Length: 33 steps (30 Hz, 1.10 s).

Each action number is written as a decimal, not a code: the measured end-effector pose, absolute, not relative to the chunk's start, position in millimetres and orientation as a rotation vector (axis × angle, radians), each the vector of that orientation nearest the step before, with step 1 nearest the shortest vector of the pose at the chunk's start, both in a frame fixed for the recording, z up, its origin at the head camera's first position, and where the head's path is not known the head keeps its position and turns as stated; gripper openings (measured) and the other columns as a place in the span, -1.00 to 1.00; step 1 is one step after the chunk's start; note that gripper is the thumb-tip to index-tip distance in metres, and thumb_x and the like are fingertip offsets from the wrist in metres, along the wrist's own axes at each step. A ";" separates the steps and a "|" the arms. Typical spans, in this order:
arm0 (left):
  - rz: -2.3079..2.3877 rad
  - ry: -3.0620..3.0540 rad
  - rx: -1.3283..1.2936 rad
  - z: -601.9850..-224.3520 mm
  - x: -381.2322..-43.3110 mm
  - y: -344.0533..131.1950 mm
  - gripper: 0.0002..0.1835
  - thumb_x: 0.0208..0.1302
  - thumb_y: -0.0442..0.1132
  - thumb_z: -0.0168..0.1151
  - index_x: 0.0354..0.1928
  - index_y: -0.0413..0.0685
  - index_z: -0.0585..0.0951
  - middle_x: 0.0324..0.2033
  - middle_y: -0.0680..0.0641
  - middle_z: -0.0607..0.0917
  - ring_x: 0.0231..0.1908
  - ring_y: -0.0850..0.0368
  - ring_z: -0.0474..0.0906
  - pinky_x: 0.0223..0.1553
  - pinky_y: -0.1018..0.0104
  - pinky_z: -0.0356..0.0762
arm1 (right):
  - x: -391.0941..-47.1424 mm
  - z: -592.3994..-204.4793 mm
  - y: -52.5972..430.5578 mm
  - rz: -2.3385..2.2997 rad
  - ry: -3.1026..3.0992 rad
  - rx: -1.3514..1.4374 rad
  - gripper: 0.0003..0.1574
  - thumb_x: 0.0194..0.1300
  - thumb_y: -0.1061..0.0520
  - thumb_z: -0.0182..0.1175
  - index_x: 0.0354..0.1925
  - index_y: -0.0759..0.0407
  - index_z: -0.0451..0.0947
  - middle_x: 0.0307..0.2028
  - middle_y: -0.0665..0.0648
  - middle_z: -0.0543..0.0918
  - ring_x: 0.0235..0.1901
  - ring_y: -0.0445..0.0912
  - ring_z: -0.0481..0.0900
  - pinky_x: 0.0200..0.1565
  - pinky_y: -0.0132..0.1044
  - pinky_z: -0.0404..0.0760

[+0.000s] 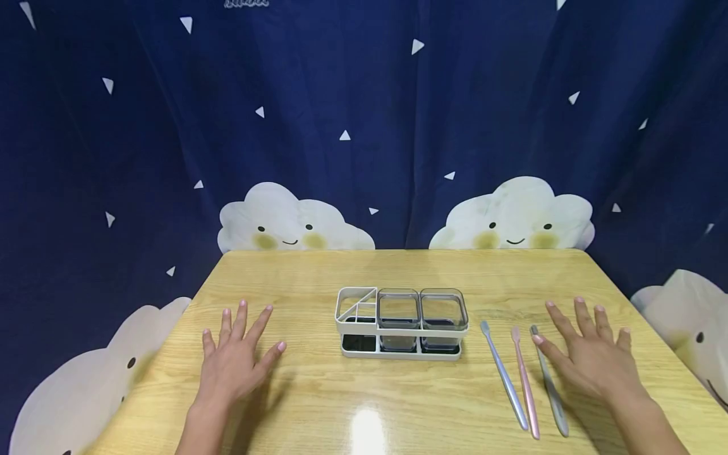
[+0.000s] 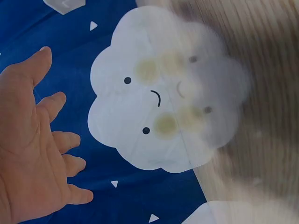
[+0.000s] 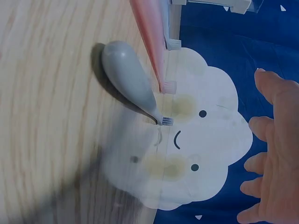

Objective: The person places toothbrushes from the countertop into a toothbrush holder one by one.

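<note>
My left hand (image 1: 232, 363) is spread over the left part of the wooden table, holding nothing. My right hand (image 1: 597, 357) is spread on the right side, also holding nothing, its thumb tip overlapping the head of a grey toothbrush (image 1: 550, 385) in the head view. Left of that lie a pink toothbrush (image 1: 526, 385) and a blue toothbrush (image 1: 505, 377), heads pointing away from me. In the right wrist view the grey toothbrush (image 3: 128, 77) lies apart from the fingers. Between the hands stands a white toothbrush holder (image 1: 355, 327) carrying two clear cups (image 1: 398, 309).
The wooden table (image 1: 307, 404) ends at a dark blue curtain (image 1: 318, 76) printed with white triangles and smiling clouds. The holder's left part has a divided top with slanting partitions. A bright light reflection lies on the table near the front.
</note>
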<state>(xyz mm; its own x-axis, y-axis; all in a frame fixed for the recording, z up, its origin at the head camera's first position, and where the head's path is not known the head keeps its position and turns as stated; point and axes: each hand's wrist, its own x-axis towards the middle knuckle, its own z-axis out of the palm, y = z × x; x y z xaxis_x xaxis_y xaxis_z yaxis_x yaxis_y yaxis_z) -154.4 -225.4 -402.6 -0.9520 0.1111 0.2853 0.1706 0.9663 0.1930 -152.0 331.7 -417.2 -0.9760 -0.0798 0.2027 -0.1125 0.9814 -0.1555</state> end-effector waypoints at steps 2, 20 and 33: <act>-0.321 -2.850 -0.203 -401.8 -155.1 -225.3 -0.22 0.23 0.36 -0.09 0.41 0.15 0.17 0.37 -0.34 -0.02 0.32 -0.38 -0.22 0.10 -0.45 -0.28 | -151.9 -416.2 332.1 0.244 -2.932 0.145 -0.09 0.35 -0.33 -0.17 0.47 -0.02 -0.21 0.34 0.53 -0.25 0.28 0.43 -0.41 -0.01 0.52 -0.29; -0.659 -2.706 -0.337 -403.0 -151.5 -209.0 -0.30 0.13 0.16 0.25 0.23 -0.09 0.42 0.23 -0.34 0.31 0.13 -0.39 0.28 0.01 -0.33 0.18 | -142.0 -420.5 328.0 0.440 -2.779 0.206 -0.16 0.27 -0.13 0.14 0.35 0.25 0.16 0.19 0.60 0.19 -0.01 0.58 0.21 -0.24 0.48 0.21; -0.957 -2.718 -0.301 -405.8 -156.5 -194.1 -0.33 0.10 -0.04 0.35 0.24 -0.11 0.40 0.24 -0.34 0.29 0.19 -0.34 0.22 0.06 -0.31 0.19 | -136.0 -421.7 312.4 0.656 -2.823 0.187 -0.16 0.29 -0.13 0.13 0.34 0.29 0.16 0.25 0.60 0.05 0.06 0.59 0.13 -0.22 0.49 0.21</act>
